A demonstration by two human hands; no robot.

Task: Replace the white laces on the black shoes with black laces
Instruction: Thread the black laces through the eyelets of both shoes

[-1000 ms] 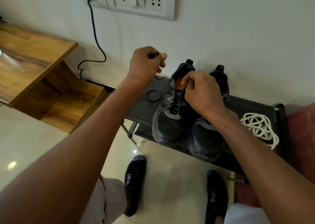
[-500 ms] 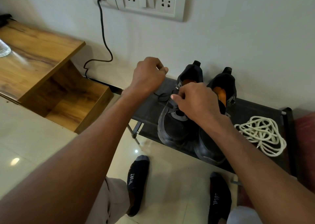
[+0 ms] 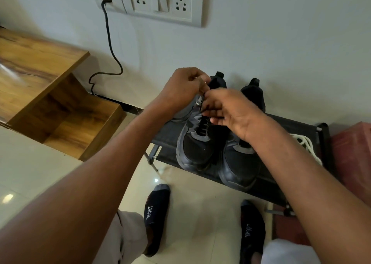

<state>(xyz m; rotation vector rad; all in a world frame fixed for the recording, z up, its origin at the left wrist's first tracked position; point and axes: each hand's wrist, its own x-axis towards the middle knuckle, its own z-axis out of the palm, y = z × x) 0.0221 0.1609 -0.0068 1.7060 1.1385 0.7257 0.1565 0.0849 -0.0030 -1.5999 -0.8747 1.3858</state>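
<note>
Two black shoes stand side by side on a low black rack point(image 3: 297, 123) against the wall. The left shoe point(image 3: 196, 147) carries a black lace point(image 3: 203, 126) through its lower eyelets. My left hand point(image 3: 180, 89) hovers over that shoe's collar and pinches the lace end. My right hand point(image 3: 230, 111) is just right of it, fingertips pinching the lace at the upper eyelets. The right shoe point(image 3: 239, 163) is partly hidden by my right wrist. The removed white laces point(image 3: 307, 145) lie in a heap on the rack's right end, mostly behind my right forearm.
A wooden shelf unit point(image 3: 50, 95) stands to the left. A black cable point(image 3: 112, 48) hangs from the wall socket plate point(image 3: 158, 2) down to the floor. A red object point(image 3: 351, 159) sits right of the rack. My socked feet point(image 3: 156, 211) rest on the tiled floor.
My left hand came down and right from beside the shoe to meet my right hand above the left shoe's collar. The view shifted, so the white laces are more hidden.
</note>
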